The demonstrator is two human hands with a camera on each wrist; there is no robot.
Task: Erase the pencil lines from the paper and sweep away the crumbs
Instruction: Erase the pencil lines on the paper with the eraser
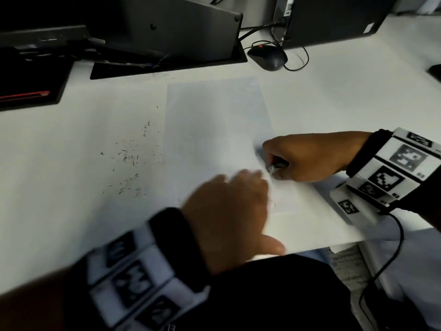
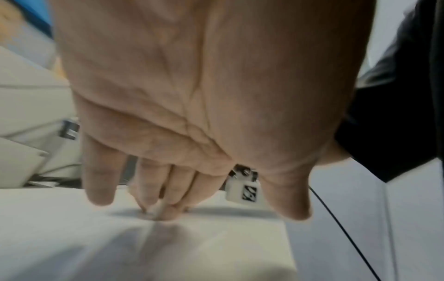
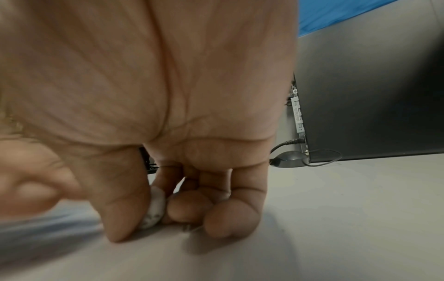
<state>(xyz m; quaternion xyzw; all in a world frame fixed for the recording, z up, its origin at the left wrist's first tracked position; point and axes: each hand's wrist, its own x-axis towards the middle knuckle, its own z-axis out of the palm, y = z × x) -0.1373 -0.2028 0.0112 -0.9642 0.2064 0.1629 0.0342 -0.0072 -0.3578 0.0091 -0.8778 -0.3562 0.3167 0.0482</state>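
Observation:
A white sheet of paper (image 1: 214, 130) lies on the white desk, its near corner hanging over the desk edge. My right hand (image 1: 307, 158) rests on the paper's right side, fingers curled round a small grey-white eraser (image 3: 153, 213) pinched against the thumb. My left hand (image 1: 229, 211), blurred by motion, lies over the paper's lower part with straight fingers (image 2: 158, 192) touching the sheet (image 2: 120, 237). Dark eraser crumbs (image 1: 126, 161) are scattered on the desk left of the paper. No pencil lines show clearly on the sheet.
A black mouse (image 1: 267, 57) with its cable sits behind the paper. A monitor base (image 1: 167, 65) stands at the back, a computer tower (image 1: 334, 17) at the back right, a dark device with a red stripe (image 1: 26, 94) at the left. The desk edge runs near my body.

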